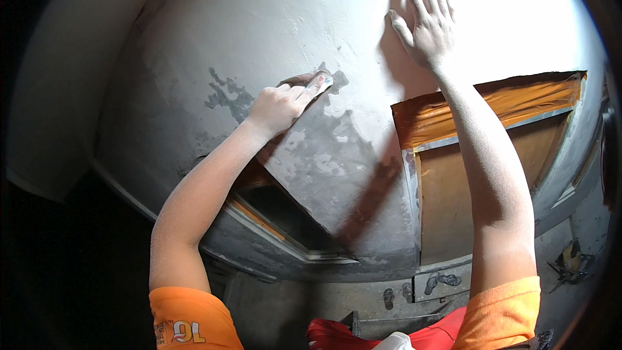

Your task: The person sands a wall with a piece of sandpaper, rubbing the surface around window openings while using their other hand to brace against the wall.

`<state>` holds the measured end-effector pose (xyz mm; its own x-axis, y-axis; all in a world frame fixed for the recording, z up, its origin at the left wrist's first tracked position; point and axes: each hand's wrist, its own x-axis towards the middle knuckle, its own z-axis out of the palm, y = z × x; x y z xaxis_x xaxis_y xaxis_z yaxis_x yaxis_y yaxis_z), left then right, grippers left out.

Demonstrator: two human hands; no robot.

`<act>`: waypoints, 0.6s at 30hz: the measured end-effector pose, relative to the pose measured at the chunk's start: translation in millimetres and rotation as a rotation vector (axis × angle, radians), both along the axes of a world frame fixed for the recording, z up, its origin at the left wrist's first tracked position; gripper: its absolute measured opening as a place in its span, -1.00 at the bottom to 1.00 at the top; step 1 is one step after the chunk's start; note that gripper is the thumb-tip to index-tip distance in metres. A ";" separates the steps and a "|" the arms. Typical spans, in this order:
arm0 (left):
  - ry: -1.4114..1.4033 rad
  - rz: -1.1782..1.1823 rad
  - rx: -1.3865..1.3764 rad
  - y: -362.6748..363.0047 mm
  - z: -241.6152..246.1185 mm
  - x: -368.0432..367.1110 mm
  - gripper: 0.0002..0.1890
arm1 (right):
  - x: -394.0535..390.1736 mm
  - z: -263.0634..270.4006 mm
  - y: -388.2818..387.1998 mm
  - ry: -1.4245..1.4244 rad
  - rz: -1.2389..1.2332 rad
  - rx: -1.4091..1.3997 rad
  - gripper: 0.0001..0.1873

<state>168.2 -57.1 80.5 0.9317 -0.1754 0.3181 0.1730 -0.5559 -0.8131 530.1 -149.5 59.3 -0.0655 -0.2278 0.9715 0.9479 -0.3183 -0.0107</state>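
My left hand [282, 107] is closed around a small flat piece, perhaps a sanding block or folded sandpaper, pressed against the plastered wall [272, 19]; the hand hides most of it. Grey patches [233, 99] show through the white coating around that hand. Higher up at the right, my right hand [427, 34] lies with spread fingers against the brightly lit wall, holding nothing. Pale dust covers both hands and forearms.
Below my right forearm is a wooden door [444, 204] with orange sheeting [529, 99] above it. A framed opening [291, 218] lies beneath my left arm. Sandals [440, 280] and a dark-legged object [571, 262] rest on the floor far below.
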 end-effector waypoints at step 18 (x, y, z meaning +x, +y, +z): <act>-0.059 -0.080 0.011 0.9 17.0 16.8 -0.49 | -2.5 -4.3 0.7 0.076 0.042 -0.051 -0.36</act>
